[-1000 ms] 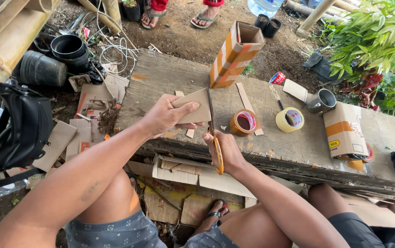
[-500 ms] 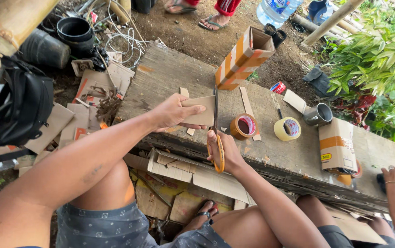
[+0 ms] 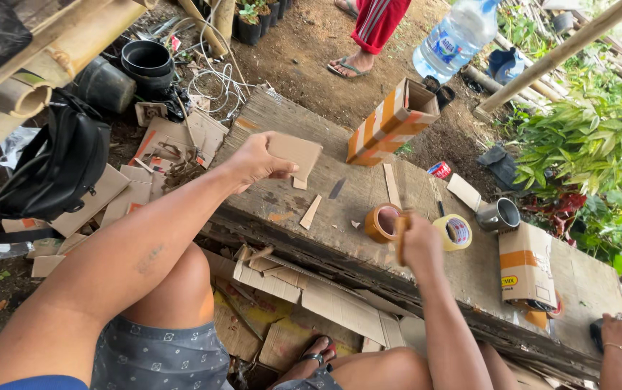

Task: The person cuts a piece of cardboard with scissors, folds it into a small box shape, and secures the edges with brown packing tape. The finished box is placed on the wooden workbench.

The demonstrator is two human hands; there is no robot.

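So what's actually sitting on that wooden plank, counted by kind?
Tape rolls: 2, a brown one and a yellow one
Cardboard boxes: 2, one upright with orange stripes, one lying flat
Metal cups: 1
Small red tins: 1
Total: 6, loose cardboard strips aside.

Orange-striped carton [image 3: 392, 121], taped box [image 3: 526, 266]

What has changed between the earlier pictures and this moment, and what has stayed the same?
The left hand has lifted the cardboard piece off the wooden board, keeping its grip. The right hand has pulled the orange-handled cutter away from the cardboard, toward the brown tape roll. The tape rolls, striped box and metal cup stayed put.
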